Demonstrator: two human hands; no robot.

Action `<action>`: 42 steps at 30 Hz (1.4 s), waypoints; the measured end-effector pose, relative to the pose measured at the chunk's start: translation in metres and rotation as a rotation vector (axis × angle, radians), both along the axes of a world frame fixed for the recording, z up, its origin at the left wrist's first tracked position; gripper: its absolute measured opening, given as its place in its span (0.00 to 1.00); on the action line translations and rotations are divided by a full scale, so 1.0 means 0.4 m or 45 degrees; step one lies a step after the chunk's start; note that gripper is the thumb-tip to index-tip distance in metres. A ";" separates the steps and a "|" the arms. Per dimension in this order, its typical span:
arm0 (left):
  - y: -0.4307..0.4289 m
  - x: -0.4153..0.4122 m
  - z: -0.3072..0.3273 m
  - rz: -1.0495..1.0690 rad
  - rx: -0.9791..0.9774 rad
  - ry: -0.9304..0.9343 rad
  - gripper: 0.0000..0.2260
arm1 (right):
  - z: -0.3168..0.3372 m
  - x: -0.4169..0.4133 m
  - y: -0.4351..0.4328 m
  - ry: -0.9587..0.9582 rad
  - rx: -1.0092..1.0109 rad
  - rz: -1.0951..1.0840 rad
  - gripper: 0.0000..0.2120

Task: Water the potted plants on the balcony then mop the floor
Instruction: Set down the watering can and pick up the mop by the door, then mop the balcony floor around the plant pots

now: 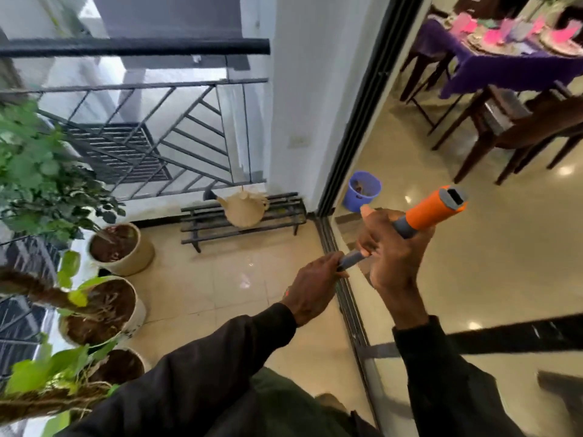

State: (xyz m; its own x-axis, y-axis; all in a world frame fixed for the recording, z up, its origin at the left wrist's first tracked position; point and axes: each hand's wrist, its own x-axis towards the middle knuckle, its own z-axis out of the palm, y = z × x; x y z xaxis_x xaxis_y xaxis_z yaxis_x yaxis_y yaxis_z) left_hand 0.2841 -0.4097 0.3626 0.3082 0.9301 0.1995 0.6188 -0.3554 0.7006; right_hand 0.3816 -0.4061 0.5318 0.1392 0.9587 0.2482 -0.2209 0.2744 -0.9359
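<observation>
On the balcony, right hand (394, 257) wrapped round the mop handle (432, 210) below its orange end, left hand (315, 287) gripping it lower down, watering can (244, 209) on the black rack (285, 216), potted plants (104, 305) along the railing (126, 86)

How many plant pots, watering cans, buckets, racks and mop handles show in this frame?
Plant pots: 3
Watering can: 1
Bucket: 1
Rack: 1
Mop handle: 1
Total: 7
</observation>
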 end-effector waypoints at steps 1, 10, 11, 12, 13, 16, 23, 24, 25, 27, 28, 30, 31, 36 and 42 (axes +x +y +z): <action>0.031 -0.022 -0.002 0.037 0.004 -0.011 0.14 | -0.003 -0.024 0.037 0.017 0.008 0.044 0.22; 0.300 -0.127 -0.032 0.499 0.163 -0.019 0.11 | -0.025 -0.143 0.363 0.065 0.032 0.461 0.21; 0.336 -0.134 -0.037 0.533 0.158 -0.006 0.10 | -0.030 -0.152 0.409 0.064 0.025 0.510 0.21; 0.369 -0.140 -0.043 0.560 0.151 0.010 0.10 | -0.038 -0.159 0.448 0.060 0.016 0.531 0.22; 0.411 -0.147 -0.054 0.594 0.152 0.020 0.09 | -0.050 -0.164 0.495 0.071 0.004 0.553 0.25; 0.519 -0.159 -0.076 0.698 0.119 0.004 0.09 | -0.084 -0.169 0.618 0.081 -0.025 0.621 0.25; 0.716 -0.126 -0.106 0.926 -0.196 -0.108 0.08 | -0.111 -0.131 0.861 -0.042 0.022 0.852 0.22; 0.735 -0.126 -0.120 0.928 -0.241 -0.107 0.07 | -0.117 -0.135 0.890 -0.114 0.011 0.877 0.21; 0.750 -0.125 -0.136 0.922 -0.285 -0.097 0.06 | -0.130 -0.142 0.914 -0.178 -0.020 0.870 0.21; 0.770 -0.118 -0.171 0.913 -0.370 -0.077 0.06 | -0.168 -0.154 0.941 -0.210 -0.088 0.855 0.19; 0.784 -0.112 -0.189 0.910 -0.412 -0.088 0.06 | -0.192 -0.157 0.955 -0.199 -0.124 0.853 0.18; 0.805 -0.104 -0.217 0.910 -0.474 -0.162 0.04 | -0.238 -0.161 0.975 -0.188 -0.168 0.875 0.18; 0.810 -0.100 -0.231 0.917 -0.502 -0.196 0.04 | -0.258 -0.161 0.982 -0.189 -0.172 0.895 0.19; 0.844 -0.131 -0.256 0.932 -0.570 -0.267 0.09 | -0.297 -0.191 1.022 -0.200 -0.122 0.898 0.19; 0.935 -0.245 -0.249 0.879 -0.577 -0.022 0.14 | -0.314 -0.293 1.077 -0.130 -0.113 0.686 0.19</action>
